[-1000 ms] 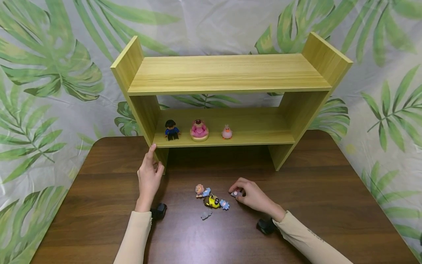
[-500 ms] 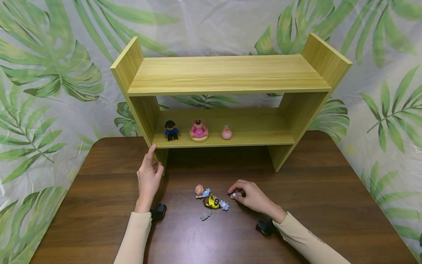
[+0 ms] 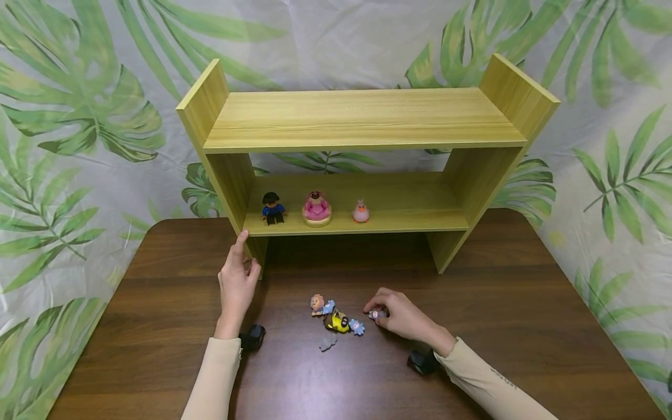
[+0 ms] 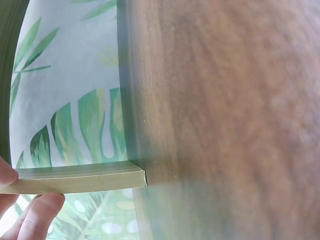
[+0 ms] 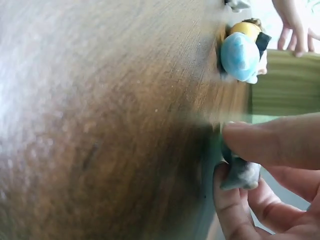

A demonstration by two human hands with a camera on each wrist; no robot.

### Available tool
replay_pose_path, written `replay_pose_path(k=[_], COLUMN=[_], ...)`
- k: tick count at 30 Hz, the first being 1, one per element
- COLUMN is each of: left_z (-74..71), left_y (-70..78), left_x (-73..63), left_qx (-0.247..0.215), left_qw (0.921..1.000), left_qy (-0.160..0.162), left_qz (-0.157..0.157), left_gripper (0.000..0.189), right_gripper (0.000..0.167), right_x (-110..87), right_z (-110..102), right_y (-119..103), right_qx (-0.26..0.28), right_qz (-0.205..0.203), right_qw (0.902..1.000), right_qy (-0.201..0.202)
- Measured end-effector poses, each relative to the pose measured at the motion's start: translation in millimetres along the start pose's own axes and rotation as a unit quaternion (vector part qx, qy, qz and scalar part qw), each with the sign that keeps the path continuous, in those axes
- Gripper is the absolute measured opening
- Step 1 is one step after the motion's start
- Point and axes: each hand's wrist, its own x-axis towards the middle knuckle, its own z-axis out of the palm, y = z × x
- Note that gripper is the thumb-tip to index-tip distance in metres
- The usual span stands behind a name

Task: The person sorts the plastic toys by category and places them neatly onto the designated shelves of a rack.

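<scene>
My left hand (image 3: 236, 289) holds the lower left side panel of a light wooden shelf (image 3: 362, 119). In the left wrist view, the panel's edge (image 4: 100, 181) lies between thumb and fingers. On the right, my right hand (image 3: 404, 315) pinches a small grey figurine (image 3: 375, 315) close above or on the table; its contact with the wood is unclear. Fingers partly cover this grey toy (image 5: 242, 175) in the right wrist view. Left of it lie a yellow and black figurine (image 3: 338, 321), a light blue figurine (image 3: 357, 327), a lion-like figurine (image 3: 317, 304) and a grey one (image 3: 328, 342).
Along the shelf's middle board stand a black-haired doll (image 3: 273, 208), a pink seated figure (image 3: 317, 209) and a pink bird-like toy (image 3: 360, 211). The brown table (image 3: 157, 326) carries everything. A leaf-patterned cloth (image 3: 336, 35) hangs behind.
The grey figurine between my right fingers has turned a little, and that hand has shifted very slightly. My left hand keeps its place on the shelf panel.
</scene>
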Motion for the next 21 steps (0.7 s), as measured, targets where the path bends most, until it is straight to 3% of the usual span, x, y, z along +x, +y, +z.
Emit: replay_pose_path(k=[21], left_z=[-0.1], left_y=[-1.6], left_x=[-0.2], left_qx=[0.0], left_qw=[1.0], left_qy=[0.001], left_qz=[0.008], left_gripper=[0.079], right_gripper=[0.021], right_x=[3.9], right_z=[-11], right_y=[-8], right_qx=[0.091], right_qz=[0.003], right_qw=[0.9892], right_qy=[0.115])
